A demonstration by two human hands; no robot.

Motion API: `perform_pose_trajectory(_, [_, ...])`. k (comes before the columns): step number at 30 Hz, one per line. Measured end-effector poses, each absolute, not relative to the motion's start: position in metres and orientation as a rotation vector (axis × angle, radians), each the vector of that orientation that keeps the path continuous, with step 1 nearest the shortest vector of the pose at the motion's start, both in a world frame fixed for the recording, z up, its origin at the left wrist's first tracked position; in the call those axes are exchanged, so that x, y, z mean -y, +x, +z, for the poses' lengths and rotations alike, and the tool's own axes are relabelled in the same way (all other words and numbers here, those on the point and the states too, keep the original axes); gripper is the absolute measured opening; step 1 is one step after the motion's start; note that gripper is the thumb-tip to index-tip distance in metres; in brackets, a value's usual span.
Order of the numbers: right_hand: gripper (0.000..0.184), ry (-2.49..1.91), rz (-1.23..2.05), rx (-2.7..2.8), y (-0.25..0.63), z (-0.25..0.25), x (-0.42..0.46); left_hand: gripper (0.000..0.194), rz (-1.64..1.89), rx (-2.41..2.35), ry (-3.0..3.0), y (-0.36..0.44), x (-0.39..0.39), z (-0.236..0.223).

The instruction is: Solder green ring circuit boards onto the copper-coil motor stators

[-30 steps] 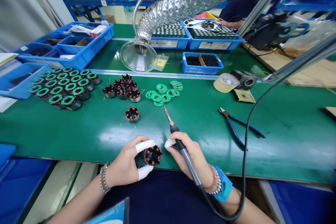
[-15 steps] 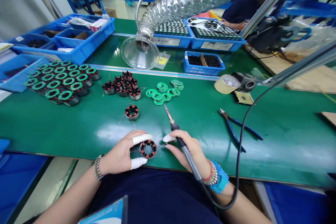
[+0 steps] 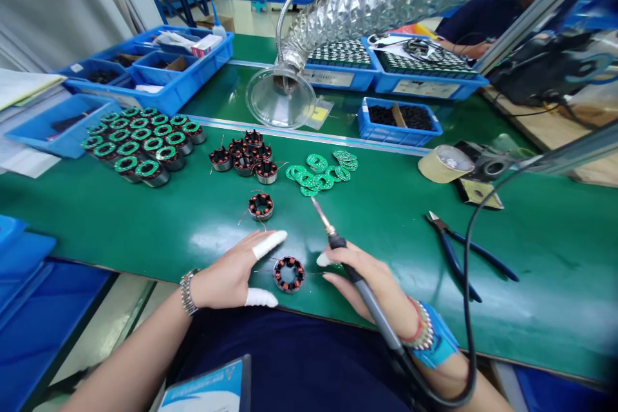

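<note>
A motor stator [image 3: 277,275] with copper windings and black insulation lies on the green bench near its front edge. My left hand [image 3: 230,275] is beside it on the left, thumb and fingers spread apart with white finger cots on; a gap separates them from the stator. My right hand [image 3: 379,280] is closed around a soldering iron [image 3: 365,296], whose tip points away toward the green circuit boards [image 3: 309,178]. The right fingertips are close to a thin wire coming off the stator's right side; whether they pinch it I cannot tell. Another stator [image 3: 261,214] sits just beyond.
Several stators [image 3: 244,167] are grouped behind, and rows of stators topped with green boards [image 3: 152,170] stand left. Blue-handled cutters [image 3: 454,257] lie right, near the iron's cable [image 3: 467,296]. A fume hood [image 3: 265,103] hangs over the bench. A tape roll [image 3: 432,166] stands right.
My left thumb and fingers have come off the stator and spread wider. My right hand still holds the soldering iron. The whole view has shifted, with the bench appearing further right.
</note>
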State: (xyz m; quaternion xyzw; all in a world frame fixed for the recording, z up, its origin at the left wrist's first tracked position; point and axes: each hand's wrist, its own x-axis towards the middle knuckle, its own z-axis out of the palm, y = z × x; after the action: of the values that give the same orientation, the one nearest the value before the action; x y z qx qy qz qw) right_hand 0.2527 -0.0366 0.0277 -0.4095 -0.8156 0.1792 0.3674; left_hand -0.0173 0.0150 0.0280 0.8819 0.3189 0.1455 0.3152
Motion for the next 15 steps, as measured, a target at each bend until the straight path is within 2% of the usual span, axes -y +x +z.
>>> perform_pose_trajectory(1, [0.029,-1.118,0.466,2.053,0.254,0.028,0.04,0.088,0.414,-0.914,2.308,-0.024,-0.011,0.028])
perform_pose_trajectory(2, [0.034,-1.171,0.47,2.015,0.256,0.028,0.043,0.083,0.449,-0.993,2.293,-0.031,-0.006,0.027])
perform_pose_trajectory(5, [0.044,-1.207,0.487,1.956,0.256,0.027,0.05,0.037,0.54,-1.131,2.285,-0.04,0.013,0.023])
perform_pose_trajectory(6, [0.046,-1.185,0.496,1.967,0.254,0.026,0.05,0.031,0.559,-1.133,2.296,-0.038,0.019,0.021])
perform_pose_trajectory(11, [0.046,-1.099,0.567,2.063,0.233,0.02,0.044,0.065,0.604,-1.212,2.294,-0.005,0.028,0.01])
perform_pose_trajectory(15, [0.042,-1.096,0.542,2.038,0.222,0.011,0.047,0.057,0.61,-1.161,2.095,0.011,0.018,0.011])
